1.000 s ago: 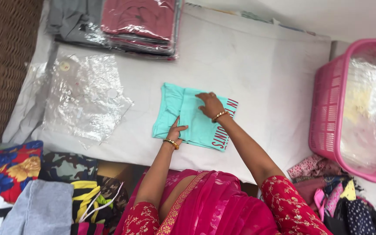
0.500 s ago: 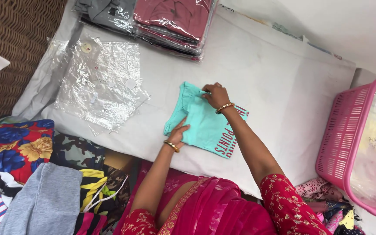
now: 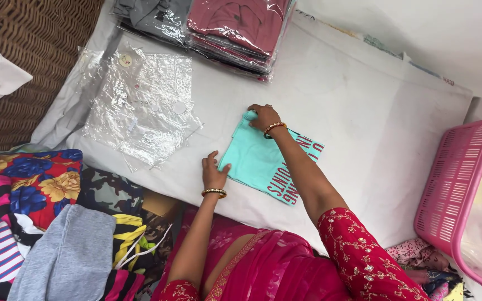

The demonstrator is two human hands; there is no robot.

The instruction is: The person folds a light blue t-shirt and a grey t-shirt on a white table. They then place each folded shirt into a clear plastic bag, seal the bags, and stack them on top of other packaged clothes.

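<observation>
Both arms reach forward from the bottom of frame, bare below short red embroidered sleeves. Left hand (image 3: 213,171): palm down, flat, fingers together pointing away from the body, thumb splayed right; gold bangle on the wrist. Left forearm runs nearly straight up the frame, elbow low. Right hand (image 3: 264,116): further out than the left, palm down, fingers curled and pressing down, knuckles raised; beaded bangle on the wrist. Right arm almost fully extended, angled up-left from the shoulder. Hands are apart, right ahead of left. Neither hand grips anything.
</observation>
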